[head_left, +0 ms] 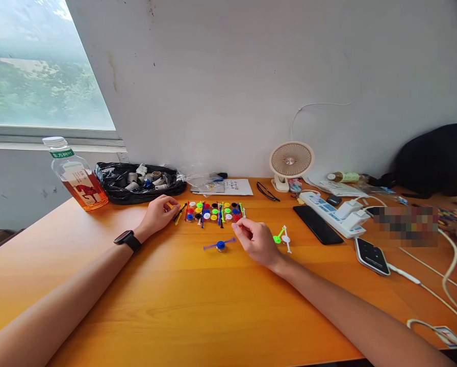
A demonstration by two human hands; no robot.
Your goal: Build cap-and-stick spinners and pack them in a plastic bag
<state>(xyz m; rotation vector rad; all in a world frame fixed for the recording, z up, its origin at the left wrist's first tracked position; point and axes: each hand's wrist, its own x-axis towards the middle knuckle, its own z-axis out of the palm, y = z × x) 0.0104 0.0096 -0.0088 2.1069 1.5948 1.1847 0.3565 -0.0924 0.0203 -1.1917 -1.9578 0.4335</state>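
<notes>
A blue disc-topped toy piece stands on the wooden table, a blue stick across it; the stick's ends look smeared. Beside its right end is my right hand, fingers curled and thumb against them, nothing visible in them. My left hand, wearing a black watch, rests at the left end of the rows of coloured discs. Its fingers are loosely bent and apart, close to black and yellow sticks. Several more sticks lie among the discs. Right of my right hand are a green piece and a white piece.
A tea bottle and a black plastic bag of grey tubes stand left. Behind lie papers, glasses and a small fan. A phone, power strip, charging device and cables occupy the right.
</notes>
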